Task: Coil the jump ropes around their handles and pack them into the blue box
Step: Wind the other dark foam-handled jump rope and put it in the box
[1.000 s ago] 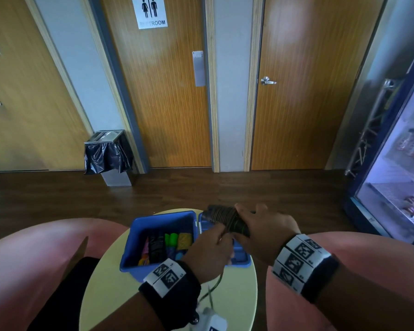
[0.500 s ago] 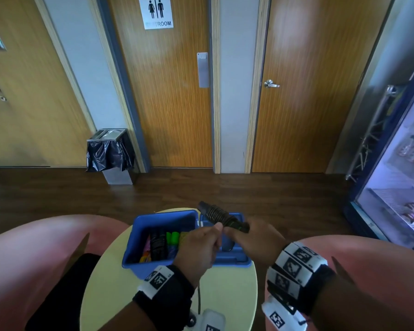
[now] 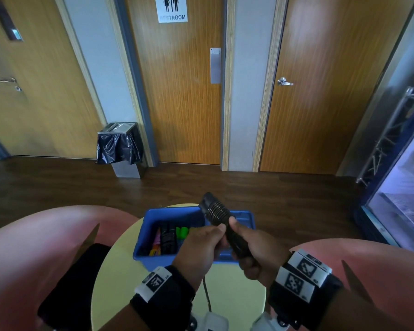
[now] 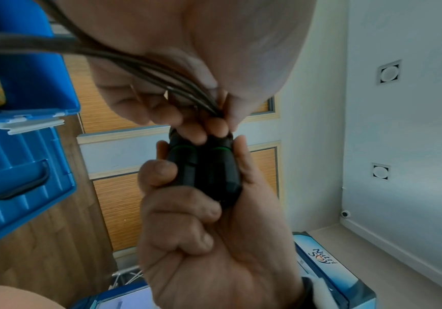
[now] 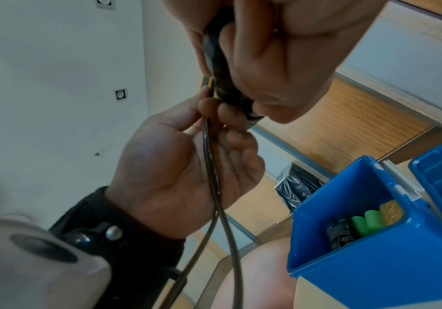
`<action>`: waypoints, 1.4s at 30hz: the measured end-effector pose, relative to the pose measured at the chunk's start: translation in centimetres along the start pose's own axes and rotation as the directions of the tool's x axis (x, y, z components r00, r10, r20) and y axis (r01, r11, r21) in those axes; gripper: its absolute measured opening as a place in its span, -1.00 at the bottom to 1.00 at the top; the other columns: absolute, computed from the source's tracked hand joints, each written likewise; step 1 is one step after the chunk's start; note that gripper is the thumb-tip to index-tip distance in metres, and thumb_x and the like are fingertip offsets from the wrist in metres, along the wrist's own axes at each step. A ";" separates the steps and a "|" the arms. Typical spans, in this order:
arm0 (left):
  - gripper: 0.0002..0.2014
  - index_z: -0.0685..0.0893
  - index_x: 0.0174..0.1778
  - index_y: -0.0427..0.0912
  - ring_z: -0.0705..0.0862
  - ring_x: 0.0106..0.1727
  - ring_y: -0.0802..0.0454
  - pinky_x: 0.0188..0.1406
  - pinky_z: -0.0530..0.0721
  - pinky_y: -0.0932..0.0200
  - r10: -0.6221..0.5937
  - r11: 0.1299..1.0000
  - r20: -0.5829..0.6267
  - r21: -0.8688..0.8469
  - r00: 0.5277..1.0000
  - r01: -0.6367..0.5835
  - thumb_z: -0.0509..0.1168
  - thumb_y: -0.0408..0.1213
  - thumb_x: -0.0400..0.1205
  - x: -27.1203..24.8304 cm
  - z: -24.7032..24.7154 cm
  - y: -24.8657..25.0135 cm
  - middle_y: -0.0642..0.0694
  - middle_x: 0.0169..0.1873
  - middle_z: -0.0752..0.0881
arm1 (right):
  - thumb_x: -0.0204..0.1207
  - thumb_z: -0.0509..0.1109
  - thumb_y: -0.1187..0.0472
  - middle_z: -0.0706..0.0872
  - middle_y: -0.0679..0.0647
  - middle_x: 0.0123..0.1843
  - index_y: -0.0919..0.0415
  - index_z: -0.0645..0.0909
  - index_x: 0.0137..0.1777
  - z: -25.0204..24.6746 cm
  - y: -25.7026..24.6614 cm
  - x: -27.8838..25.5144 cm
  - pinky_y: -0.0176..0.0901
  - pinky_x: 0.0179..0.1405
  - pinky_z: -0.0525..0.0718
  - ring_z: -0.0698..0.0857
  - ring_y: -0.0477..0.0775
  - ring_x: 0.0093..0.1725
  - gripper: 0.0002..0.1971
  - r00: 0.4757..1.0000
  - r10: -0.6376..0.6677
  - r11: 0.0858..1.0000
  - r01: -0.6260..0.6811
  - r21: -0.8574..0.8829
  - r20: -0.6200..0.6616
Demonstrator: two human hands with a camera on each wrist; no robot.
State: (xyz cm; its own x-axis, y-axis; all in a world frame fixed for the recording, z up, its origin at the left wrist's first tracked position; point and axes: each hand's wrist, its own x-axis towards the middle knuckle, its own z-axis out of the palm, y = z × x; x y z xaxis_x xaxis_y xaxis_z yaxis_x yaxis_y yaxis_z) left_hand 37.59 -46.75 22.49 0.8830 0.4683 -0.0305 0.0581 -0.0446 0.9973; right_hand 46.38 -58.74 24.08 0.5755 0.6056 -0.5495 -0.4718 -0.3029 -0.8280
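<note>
Two black jump-rope handles (image 3: pixel 225 225) are held side by side above the open blue box (image 3: pixel 151 225), with rope coiled round their upper end (image 3: pixel 214 210). My right hand (image 3: pixel 246 240) grips the handles' lower part (image 4: pixel 206 167). My left hand (image 3: pixel 208 240) pinches the loose rope (image 5: pixel 212 167) against the handles just below the coil. The rest of the rope hangs down (image 3: pixel 207 295) towards the table. Inside the box (image 5: pixel 373 261) lie black (image 5: pixel 339 232), green (image 5: pixel 368 222) and yellow handles.
The box stands on a small round yellow table (image 3: pixel 230 297), its lid (image 3: pixel 245 217) folded out to the right. Pink rounded shapes flank the table on both sides. A bin with a black bag (image 3: pixel 118 149), wooden doors and a glass-fronted fridge (image 3: pixel 397 187) stand beyond.
My right hand has slid from over the coil down to the handles' lower end, and the handles now tilt more upright. My left hand stays at the rope beside the coil.
</note>
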 end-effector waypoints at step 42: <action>-0.78 0.71 0.06 -0.43 0.77 -0.09 -0.23 -0.26 0.74 0.07 0.032 0.878 0.233 -0.472 0.972 0.084 0.39 -0.40 0.54 -1.1 -24.5 4.5 -0.39 -0.06 0.76 | 0.42 0.54 -0.13 0.65 0.64 0.16 0.52 0.51 0.26 23.5 -4.1 1.9 0.35 -0.07 0.78 0.77 0.53 -0.02 -0.29 0.918 -0.396 0.915 0.393 0.089 0.017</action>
State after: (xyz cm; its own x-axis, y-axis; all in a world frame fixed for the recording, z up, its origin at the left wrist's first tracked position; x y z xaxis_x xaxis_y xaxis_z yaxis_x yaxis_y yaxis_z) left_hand 25.47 -25.85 28.66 0.9686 0.2481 -0.0133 -0.0942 0.4164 0.9043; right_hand 33.69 -39.12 29.03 0.7039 0.6886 -0.1743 -0.2648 0.0267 -0.9639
